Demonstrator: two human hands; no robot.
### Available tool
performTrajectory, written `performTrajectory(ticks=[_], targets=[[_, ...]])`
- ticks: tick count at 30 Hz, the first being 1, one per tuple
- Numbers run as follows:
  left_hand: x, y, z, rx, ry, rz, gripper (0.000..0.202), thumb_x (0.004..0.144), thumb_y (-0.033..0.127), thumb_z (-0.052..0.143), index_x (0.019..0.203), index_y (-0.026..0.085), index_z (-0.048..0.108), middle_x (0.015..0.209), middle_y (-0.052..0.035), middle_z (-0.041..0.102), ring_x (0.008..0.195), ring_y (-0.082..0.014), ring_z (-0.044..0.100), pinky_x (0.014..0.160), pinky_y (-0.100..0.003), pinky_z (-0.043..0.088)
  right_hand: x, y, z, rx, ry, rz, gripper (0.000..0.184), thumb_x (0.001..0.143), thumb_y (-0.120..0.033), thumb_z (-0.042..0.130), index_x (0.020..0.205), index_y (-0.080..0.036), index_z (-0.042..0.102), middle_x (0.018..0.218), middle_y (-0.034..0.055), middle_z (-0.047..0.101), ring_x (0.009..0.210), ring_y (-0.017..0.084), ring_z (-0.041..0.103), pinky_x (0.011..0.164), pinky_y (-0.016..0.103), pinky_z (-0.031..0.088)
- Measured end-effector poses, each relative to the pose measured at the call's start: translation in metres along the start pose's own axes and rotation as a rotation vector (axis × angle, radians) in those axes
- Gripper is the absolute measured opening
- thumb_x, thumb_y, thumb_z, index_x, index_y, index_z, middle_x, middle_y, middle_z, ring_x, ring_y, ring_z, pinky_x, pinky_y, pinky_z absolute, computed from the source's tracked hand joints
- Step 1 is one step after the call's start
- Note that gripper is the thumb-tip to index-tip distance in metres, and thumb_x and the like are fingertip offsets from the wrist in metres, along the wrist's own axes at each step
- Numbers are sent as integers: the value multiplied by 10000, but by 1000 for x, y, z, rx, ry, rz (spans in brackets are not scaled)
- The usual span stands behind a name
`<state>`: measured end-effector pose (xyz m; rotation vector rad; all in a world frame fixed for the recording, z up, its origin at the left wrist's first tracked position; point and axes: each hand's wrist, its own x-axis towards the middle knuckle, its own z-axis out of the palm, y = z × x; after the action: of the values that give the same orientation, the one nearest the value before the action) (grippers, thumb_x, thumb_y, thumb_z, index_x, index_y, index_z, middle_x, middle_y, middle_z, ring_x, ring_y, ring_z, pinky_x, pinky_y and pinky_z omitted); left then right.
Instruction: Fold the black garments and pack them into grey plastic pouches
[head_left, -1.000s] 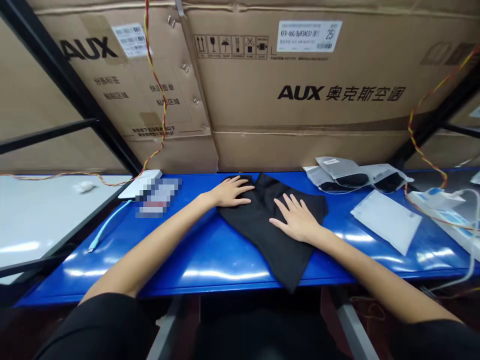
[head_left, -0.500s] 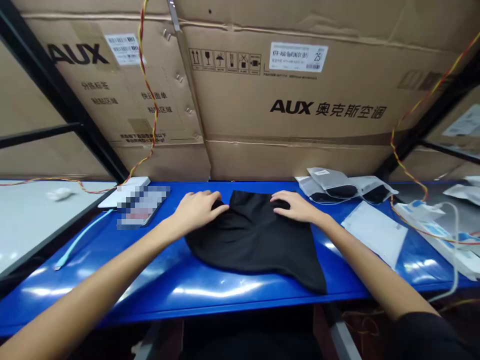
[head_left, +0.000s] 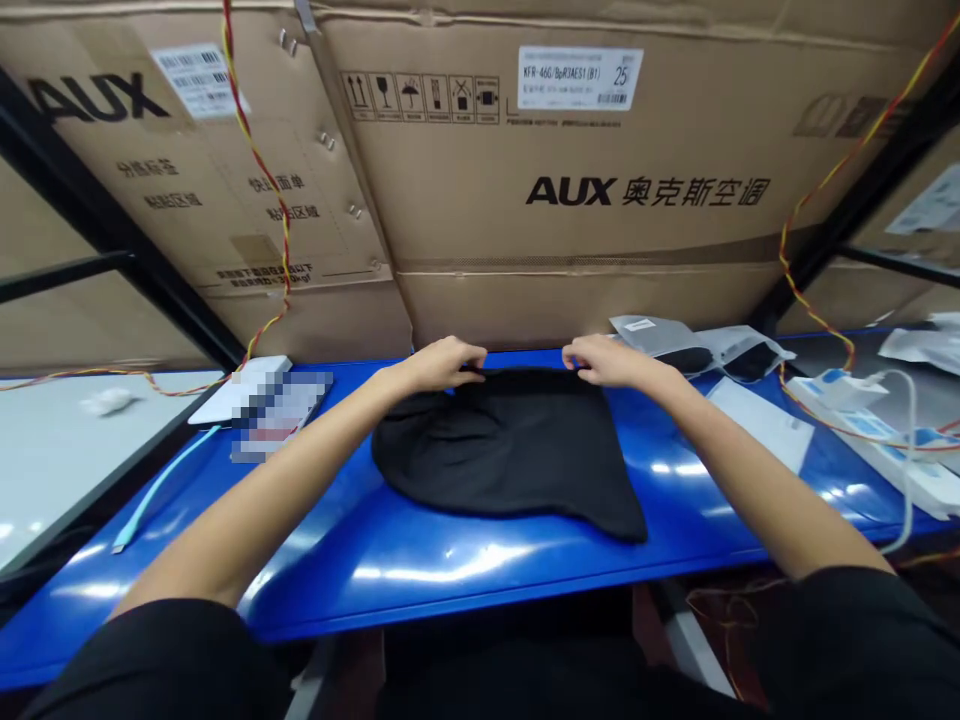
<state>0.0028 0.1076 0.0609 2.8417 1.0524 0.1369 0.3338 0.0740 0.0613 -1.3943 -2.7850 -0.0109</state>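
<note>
A black cloth piece (head_left: 510,450) lies spread flat in the middle of the blue table (head_left: 450,560). My left hand (head_left: 442,362) pinches the cloth's far edge at the left corner, fingers curled closed. My right hand (head_left: 604,360) pinches the same far edge at the right corner, also closed. Both forearms reach over the table on either side of the cloth.
Large AUX cardboard boxes (head_left: 600,180) wall off the back. Clear bags with black items (head_left: 697,350) and a flat white bag (head_left: 761,425) lie at the right, beside a power strip (head_left: 877,430) with cables. A blurred flat object (head_left: 274,405) and a light-blue cable (head_left: 161,480) lie at the left.
The cloth was turned and spread wider. Both hands went from lying flat on it to gripping its far edge, farther back on the table.
</note>
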Motion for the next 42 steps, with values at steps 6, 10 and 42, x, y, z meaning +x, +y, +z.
performTrajectory(ticks=[6,10,42], targets=[[-49,29,19,92,-58,168,114,931,193,578,902,235,680,1040,-71,707,985,-229,648,869,-313,468,-57,-54,20,-45,-13,-61,259,836,-68,528,987,-216,679,1048,84,635,842,213,582,683,300,355],[-61,38,31,41,-64,158,209,1018,346,541,985,230,712,1063,-90,716,1028,-241,668,924,-335,500,-64,-62,33,135,-101,-59,149,842,-129,593,940,-203,677,1026,72,642,821,203,605,724,305,426],[-74,43,42,71,27,-361,526,950,721,505,1088,230,631,909,-78,736,857,-269,701,696,-300,436,-5,-156,48,90,154,-56,641,1037,-506,488,1540,-109,465,1616,235,419,1484,421,382,1185,564,317]])
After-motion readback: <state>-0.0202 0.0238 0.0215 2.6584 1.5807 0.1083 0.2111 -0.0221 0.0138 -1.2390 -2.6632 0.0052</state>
